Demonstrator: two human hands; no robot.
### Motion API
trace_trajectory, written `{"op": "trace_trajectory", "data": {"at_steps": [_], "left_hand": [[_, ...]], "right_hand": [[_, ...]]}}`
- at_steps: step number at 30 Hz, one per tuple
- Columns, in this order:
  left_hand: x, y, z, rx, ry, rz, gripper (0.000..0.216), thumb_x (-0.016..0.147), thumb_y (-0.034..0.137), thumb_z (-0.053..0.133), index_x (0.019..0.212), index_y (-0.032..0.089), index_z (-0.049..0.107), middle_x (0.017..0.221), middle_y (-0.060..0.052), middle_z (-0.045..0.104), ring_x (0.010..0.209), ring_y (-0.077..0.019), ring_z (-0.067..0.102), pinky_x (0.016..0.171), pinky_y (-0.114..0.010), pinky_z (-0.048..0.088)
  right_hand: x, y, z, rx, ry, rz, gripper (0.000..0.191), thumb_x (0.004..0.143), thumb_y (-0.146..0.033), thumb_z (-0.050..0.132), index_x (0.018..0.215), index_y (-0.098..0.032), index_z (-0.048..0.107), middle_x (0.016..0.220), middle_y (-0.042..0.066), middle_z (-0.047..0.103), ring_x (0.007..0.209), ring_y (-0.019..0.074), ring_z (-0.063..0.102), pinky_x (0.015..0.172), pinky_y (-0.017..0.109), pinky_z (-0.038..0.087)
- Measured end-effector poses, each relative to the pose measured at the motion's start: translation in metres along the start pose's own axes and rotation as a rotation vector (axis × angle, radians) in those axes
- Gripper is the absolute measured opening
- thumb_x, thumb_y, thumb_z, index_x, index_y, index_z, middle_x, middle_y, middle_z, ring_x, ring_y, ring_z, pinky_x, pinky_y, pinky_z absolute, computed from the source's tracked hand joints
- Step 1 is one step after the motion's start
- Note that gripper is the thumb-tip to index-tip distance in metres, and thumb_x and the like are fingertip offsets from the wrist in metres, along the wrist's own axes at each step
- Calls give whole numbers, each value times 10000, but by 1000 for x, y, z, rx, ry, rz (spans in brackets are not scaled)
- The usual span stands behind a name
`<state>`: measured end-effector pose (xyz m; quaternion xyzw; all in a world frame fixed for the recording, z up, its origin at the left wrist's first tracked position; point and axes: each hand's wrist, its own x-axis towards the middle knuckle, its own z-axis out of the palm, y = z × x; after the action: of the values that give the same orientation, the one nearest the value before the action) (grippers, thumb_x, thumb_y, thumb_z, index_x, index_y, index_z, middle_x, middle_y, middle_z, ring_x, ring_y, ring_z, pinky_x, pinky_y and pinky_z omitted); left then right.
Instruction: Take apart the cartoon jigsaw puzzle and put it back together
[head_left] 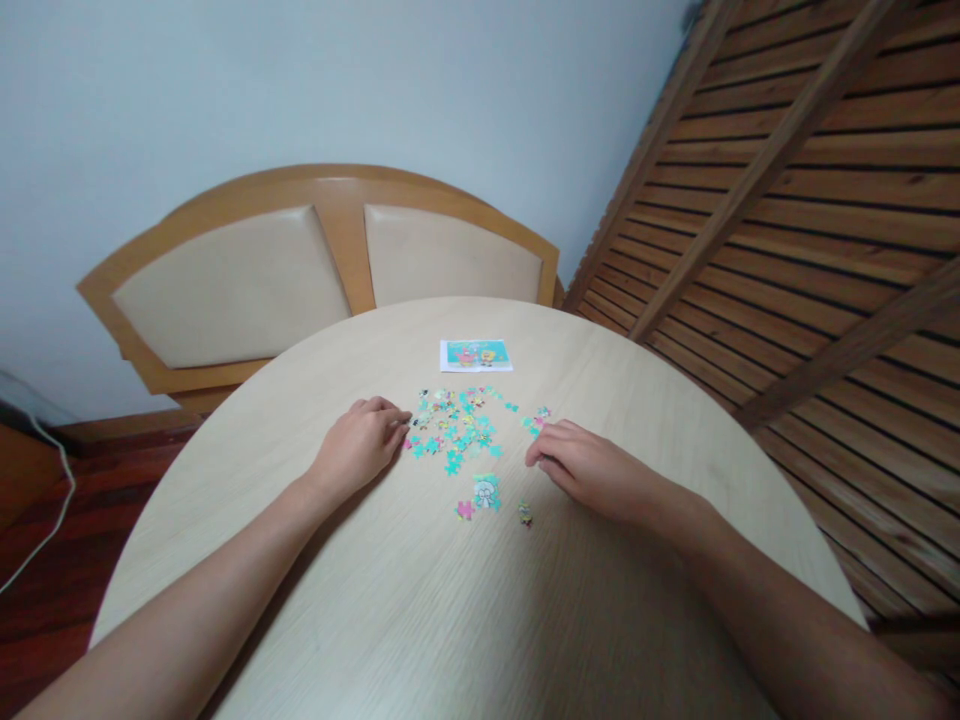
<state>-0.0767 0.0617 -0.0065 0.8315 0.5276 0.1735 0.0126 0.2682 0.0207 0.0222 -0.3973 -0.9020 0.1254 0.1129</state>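
Loose jigsaw pieces (454, 432), mostly turquoise with some pink and yellow, lie in a spread pile mid-table. My left hand (361, 440) rests at the pile's left edge, fingers curled, fingertips by a few small dark and pink pieces. Whatever those fingers may hold is hidden. To the right, my right hand (574, 460) lies with fingers bent inward and closed, just in front of a small cluster of pieces (537, 420). Its grip contents cannot be seen. Nearer me sits a joined section showing a cartoon face (486, 492), with a pink piece (465, 511) beside it.
A picture card (475, 355) with cartoon figures lies behind the pile. One small yellowish group of pieces (525, 515) is right of the face section. Beyond the round wooden table (420, 620) stand a cream-padded chair (240, 285) and, at right, a slatted wooden panel (810, 220).
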Motion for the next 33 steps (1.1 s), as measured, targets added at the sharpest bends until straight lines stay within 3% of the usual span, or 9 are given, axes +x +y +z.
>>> {"op": "trace_trajectory", "data": {"at_steps": [9, 14, 20, 24, 27, 33], "left_hand": [[-1, -8, -6, -32, -17, -95, 352, 869, 176, 475, 1118, 174, 725, 1086, -117, 738, 965, -278, 680, 864, -426, 554], [0, -7, -6, -15, 9, -77, 321, 934, 285, 478, 1080, 168, 739, 1070, -132, 729, 967, -291, 678, 885, -448, 550], [1, -8, -4, -31, -14, -60, 299, 937, 316, 510, 1035, 170, 751, 1052, -129, 726, 976, -297, 674, 903, -458, 548], [1, -1, -6, -59, 9, -61, 297, 950, 339, 510, 1014, 177, 751, 1047, -122, 728, 971, -293, 668, 899, -468, 546], [0, 12, -12, -111, 7, 25, 288, 967, 375, 529, 1054, 204, 743, 1062, -103, 726, 992, -277, 657, 915, -451, 536], [-3, 29, -13, -89, -91, 194, 233, 958, 377, 597, 1110, 270, 739, 1056, -72, 712, 965, -261, 648, 898, -432, 523]], "right_hand": [[1, 0, 1, 2, 3, -9, 248, 972, -131, 448, 995, -203, 685, 1030, 82, 721, 1029, 250, 626, 953, 441, 490], [2, -2, 0, 15, 10, -14, 247, 988, -166, 456, 1011, -216, 696, 1042, 78, 722, 1045, 240, 640, 1045, 462, 458], [6, -8, 8, 18, 49, -34, 318, 1050, -313, 435, 1249, -213, 662, 1279, 102, 686, 1226, 258, 591, 1175, 514, 345], [8, -17, 18, 65, 3, -12, 463, 1067, -436, 390, 1452, -227, 541, 1524, 109, 531, 1441, 306, 418, 1198, 576, 294], [7, -20, 23, 95, -49, -4, 516, 1065, -486, 373, 1504, -243, 494, 1578, 97, 466, 1511, 329, 307, 1207, 593, 276], [7, -14, 20, 55, -31, 27, 500, 1066, -474, 369, 1470, -234, 538, 1546, 93, 509, 1505, 358, 308, 1209, 631, 249]]}}
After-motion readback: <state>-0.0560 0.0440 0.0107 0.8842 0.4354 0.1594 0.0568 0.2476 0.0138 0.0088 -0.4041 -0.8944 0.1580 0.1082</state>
